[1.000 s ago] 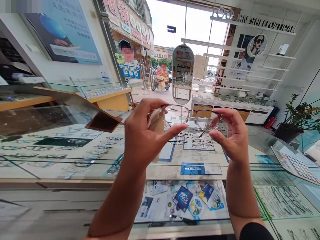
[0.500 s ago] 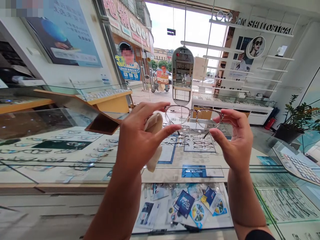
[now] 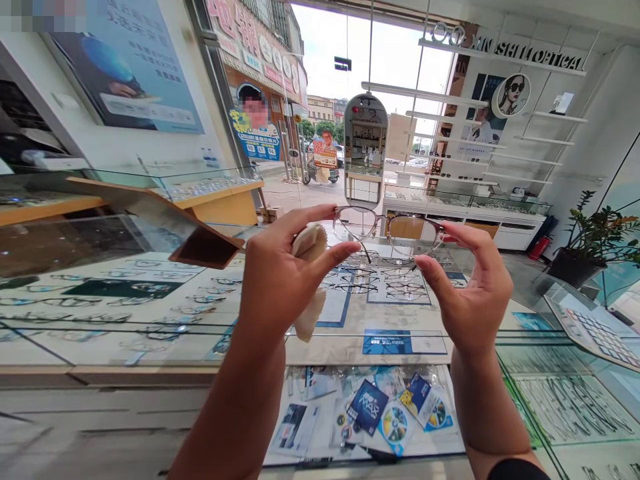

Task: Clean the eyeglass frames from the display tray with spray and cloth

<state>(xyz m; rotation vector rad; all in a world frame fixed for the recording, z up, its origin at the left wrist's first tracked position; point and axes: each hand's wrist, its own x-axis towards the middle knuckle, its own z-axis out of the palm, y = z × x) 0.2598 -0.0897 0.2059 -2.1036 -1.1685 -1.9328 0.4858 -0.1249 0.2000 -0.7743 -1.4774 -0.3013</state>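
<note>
A pair of thin-framed eyeglasses (image 3: pixel 382 219) is held up in front of me between both hands, above a glass display counter. My left hand (image 3: pixel 287 267) pinches the left end of the frame between thumb and index finger. A beige cleaning cloth (image 3: pixel 310 313) with a zigzag edge is tucked in the same hand and hangs down from the palm. My right hand (image 3: pixel 473 287) grips the right end of the frame with its thumb and fingertips. The lenses are clear, and the temples point down and partly toward me.
Rows of eyeglass frames (image 3: pixel 405 291) lie in the glass counter below. An oval standing mirror (image 3: pixel 367 150) rises behind the glasses. A brown angled panel (image 3: pixel 200 247) is at left. Leaflets and discs (image 3: pixel 370 407) fill a lower tray. A potted plant (image 3: pixel 580 253) stands at right.
The eyeglasses have tilted slightly, the right end a little lower, and one temple has shifted. My right hand has moved slightly outward and down.
</note>
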